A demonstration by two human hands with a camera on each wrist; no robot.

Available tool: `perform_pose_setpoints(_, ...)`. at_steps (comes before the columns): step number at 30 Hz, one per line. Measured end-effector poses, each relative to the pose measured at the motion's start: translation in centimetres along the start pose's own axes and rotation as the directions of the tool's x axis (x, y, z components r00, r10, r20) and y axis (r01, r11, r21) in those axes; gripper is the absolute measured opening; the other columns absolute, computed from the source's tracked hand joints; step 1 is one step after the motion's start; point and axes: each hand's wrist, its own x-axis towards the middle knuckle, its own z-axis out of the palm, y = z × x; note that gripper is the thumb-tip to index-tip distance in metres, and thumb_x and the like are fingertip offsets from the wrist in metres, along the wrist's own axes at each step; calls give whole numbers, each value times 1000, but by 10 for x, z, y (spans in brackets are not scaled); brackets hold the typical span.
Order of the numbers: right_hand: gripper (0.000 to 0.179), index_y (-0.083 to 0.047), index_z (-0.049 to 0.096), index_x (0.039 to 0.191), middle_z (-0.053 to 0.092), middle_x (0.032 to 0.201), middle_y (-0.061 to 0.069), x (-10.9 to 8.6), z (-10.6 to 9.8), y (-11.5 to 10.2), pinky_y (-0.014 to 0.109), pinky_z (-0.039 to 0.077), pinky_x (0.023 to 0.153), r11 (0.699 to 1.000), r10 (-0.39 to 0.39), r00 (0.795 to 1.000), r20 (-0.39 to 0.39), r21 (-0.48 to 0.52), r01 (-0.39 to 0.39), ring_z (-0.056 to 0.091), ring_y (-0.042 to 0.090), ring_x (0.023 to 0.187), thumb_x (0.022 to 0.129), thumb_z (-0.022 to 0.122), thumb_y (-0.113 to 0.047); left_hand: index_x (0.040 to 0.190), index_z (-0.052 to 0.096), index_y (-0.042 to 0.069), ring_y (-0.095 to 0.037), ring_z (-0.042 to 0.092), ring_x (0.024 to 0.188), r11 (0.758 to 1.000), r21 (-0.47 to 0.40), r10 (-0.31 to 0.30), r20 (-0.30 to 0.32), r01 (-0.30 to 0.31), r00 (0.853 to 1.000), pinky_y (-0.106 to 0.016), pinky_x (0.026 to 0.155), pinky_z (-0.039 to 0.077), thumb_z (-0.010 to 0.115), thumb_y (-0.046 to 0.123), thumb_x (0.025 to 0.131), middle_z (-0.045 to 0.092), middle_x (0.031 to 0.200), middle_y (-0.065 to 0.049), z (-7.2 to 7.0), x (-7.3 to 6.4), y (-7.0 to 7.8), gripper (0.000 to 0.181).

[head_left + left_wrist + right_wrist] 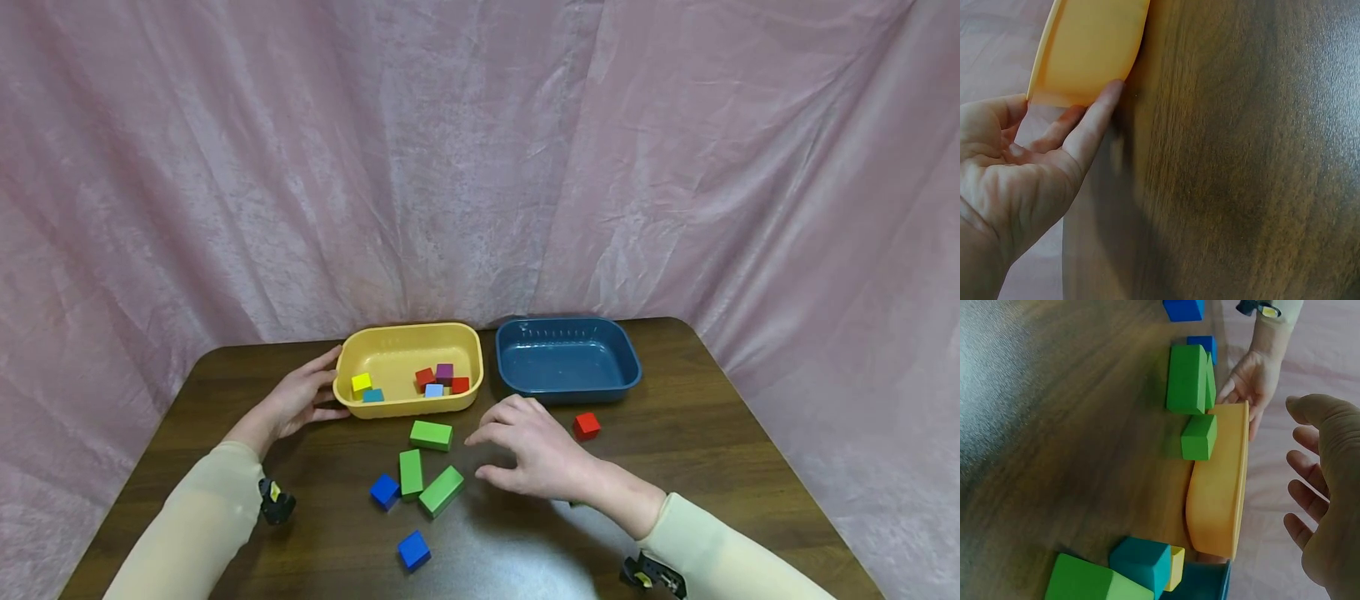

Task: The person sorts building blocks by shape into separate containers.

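My left hand (300, 397) holds the left end of a yellow tray (408, 408), fingers and thumb spread across its wall. In the left wrist view, fingertips meet the tray's rim and lower side. Several small cubes lie inside, including a yellow cube (362, 385) and a purple cube (445, 372). My right hand (536, 450) hovers over the table with fingers apart and nothing between them. Left of it lie green blocks (431, 435) and two blue cubes (414, 551). A teal block (1141, 565), a yellow block (1175, 569) and another green block (1094, 580) are mostly hidden beneath my right arm in the head view.
A dark blue tray (568, 394) stands right of the yellow one, near the table's back edge. In front of it sits a red cube (587, 426). A pink curtain (480, 167) hangs behind the wooden table (720, 467).
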Motion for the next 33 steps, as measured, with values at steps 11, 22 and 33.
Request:
perform_pose_setpoints(11, 34, -27, 76, 117, 63, 112, -13, -2, 8, -4, 34, 44, 95, 999, 17, 999, 41, 29, -18, 49, 8, 112, 87, 81, -39, 165, 8, 35, -34, 55, 128, 1000, 11, 3, 17, -3, 1000, -57, 99, 51, 41, 25, 112, 22, 164, -21, -1, 0, 0, 63)
perform_pose_setpoints(22, 33, -27, 75, 119, 62, 112, -16, -5, 23, -15, 33, 45, 94, 996, -20, 995, 96, 85, 12, 48, 7, 112, 89, 80, -40, 166, 10, 35, -32, 57, 126, 1000, 3, 8, 10, -8, 1000, -56, 98, 52, 43, 26, 112, 26, 162, -22, -3, 3, -5, 63)
perform_pose_setpoints(33, 38, -30, 72, 124, 61, 116, -17, -4, 44, -35, 29, 44, 98, 997, -40, 981, 191, 74, 26, 47, 6, 114, 90, 77, -46, 166, 8, 33, -33, 55, 128, 1000, -9, 15, 23, -15, 1000, -58, 100, 50, 42, 25, 112, 23, 165, -19, -1, 0, -1, 64)
